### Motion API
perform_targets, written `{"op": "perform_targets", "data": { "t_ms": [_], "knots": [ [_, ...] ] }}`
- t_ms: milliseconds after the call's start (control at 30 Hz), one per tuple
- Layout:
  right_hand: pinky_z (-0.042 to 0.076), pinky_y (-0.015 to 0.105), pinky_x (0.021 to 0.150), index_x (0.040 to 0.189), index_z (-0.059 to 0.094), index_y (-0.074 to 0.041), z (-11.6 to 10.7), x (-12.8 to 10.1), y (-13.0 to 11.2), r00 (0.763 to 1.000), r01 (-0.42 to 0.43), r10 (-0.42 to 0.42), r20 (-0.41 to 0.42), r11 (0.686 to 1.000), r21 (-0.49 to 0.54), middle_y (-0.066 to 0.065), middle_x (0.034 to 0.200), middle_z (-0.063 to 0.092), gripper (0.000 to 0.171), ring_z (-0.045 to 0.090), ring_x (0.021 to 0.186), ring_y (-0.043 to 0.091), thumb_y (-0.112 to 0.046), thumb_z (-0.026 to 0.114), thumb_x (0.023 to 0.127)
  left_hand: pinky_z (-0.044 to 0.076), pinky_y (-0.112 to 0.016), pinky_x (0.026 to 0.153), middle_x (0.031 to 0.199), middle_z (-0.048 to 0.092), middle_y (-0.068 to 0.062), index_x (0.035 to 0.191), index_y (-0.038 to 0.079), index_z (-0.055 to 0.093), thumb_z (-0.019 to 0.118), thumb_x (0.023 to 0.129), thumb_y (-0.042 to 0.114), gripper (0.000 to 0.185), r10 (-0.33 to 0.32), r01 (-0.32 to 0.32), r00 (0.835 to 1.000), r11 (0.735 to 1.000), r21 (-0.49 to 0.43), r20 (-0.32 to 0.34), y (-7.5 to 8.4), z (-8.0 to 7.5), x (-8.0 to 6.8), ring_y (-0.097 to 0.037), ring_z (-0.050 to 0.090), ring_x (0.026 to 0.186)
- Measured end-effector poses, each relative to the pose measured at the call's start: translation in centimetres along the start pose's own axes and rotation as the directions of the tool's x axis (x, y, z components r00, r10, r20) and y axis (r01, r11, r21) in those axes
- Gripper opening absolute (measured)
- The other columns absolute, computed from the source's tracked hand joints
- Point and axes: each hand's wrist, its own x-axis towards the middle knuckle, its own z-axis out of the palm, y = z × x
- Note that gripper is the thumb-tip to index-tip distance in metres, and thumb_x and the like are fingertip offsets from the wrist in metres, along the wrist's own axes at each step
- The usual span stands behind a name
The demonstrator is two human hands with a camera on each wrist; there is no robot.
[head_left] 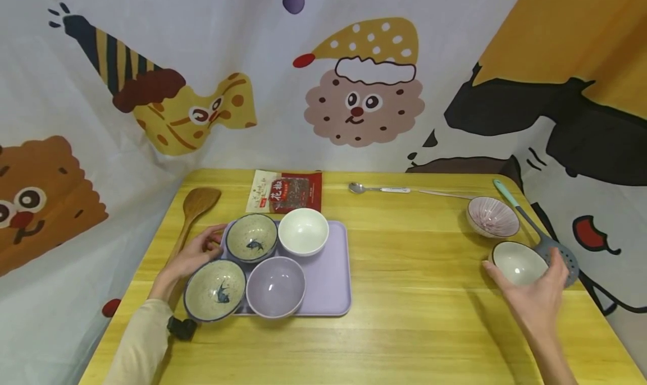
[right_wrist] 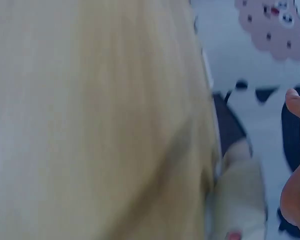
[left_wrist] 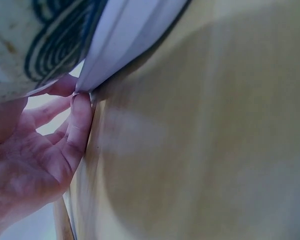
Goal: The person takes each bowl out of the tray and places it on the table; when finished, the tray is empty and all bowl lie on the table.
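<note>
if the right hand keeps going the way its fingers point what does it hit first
Most likely the small white bowl with a dark rim: the right hand points up and back toward it, fingers spread on either side. Just behind lies the grey slotted spoon. Depth is hard to judge.

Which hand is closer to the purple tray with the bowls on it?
The left hand. Its fingers touch the purple tray's left edge beside the fish bowls. The right hand is far off to the right, by the white bowl.
</note>
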Motion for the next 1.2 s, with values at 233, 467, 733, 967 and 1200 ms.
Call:
{"op": "perform_targets", "data": {
  "t_ms": [233, 467, 733, 967, 1200],
  "knots": [
    [0.019, 0.041, 0.125, 0.162, 0.022, -0.016, 2.7, -0.9, -4.2, 0.970, 0.216, -0.232, 0.069, 0.959, 0.181, 0.016, 0.162, 0.027, 0.112, 0.026, 0.150, 0.032, -0.013, 0.089, 0.072, 0.046, -0.020, 0.073, 0.114, 0.056, -0.025, 0.150, -0.005, 0.037, 0.055, 0.095, -0.005, 0.059, 0.020, -0.020, 1.000, 1.000, -0.017, 0.004, -0.2, 0.0, -0.1, -0.011, 0.054, 0.087],
    [0.023, 0.029, 0.122, 0.161, 0.024, -0.016, 6.1, -1.2, -7.6, 0.930, 0.281, -0.332, 0.157, 0.919, 0.278, 0.017, 0.160, 0.032, 0.111, 0.030, 0.148, 0.034, -0.011, 0.090, 0.072, 0.047, -0.021, 0.073, 0.115, 0.055, -0.025, 0.150, -0.005, 0.036, 0.055, 0.094, -0.005, 0.059, 0.005, -0.005, 1.000, 1.000, -0.020, 0.004, -0.1, 0.1, -0.1, -0.014, 0.054, 0.089],
    [0.023, 0.055, 0.122, 0.161, 0.019, -0.007, 11.0, -1.8, -11.4, 0.812, 0.367, -0.494, 0.311, 0.846, 0.387, 0.021, 0.162, 0.026, 0.116, 0.027, 0.148, 0.042, -0.015, 0.092, 0.071, 0.047, -0.022, 0.073, 0.115, 0.055, -0.025, 0.151, -0.005, 0.036, 0.056, 0.094, -0.004, 0.060, -0.008, 0.007, 1.000, 1.000, -0.029, -0.001, -0.3, 0.0, -0.1, -0.016, 0.054, 0.090],
    [0.027, 0.062, 0.117, 0.162, 0.018, -0.011, 15.2, -3.0, -13.7, 0.723, 0.333, -0.523, 0.451, 0.837, 0.435, 0.020, 0.164, 0.026, 0.118, 0.030, 0.147, 0.045, -0.026, 0.092, 0.072, 0.048, -0.022, 0.075, 0.117, 0.055, -0.025, 0.152, -0.004, 0.035, 0.057, 0.095, -0.002, 0.061, -0.020, 0.020, 1.000, 0.999, -0.041, 0.006, 0.0, 0.0, 0.0, -0.017, 0.055, 0.092],
    [0.029, 0.058, 0.118, 0.161, 0.018, -0.006, 18.7, -4.3, -15.4, 0.641, 0.301, -0.539, 0.547, 0.832, 0.467, 0.016, 0.165, 0.026, 0.119, 0.031, 0.148, 0.041, -0.033, 0.092, 0.072, 0.049, -0.022, 0.075, 0.116, 0.055, -0.024, 0.151, -0.004, 0.036, 0.057, 0.095, -0.002, 0.060, -0.017, 0.017, 1.000, 0.999, -0.033, 0.000, -0.1, 0.0, -0.2, -0.015, 0.056, 0.091]
  ]
}}
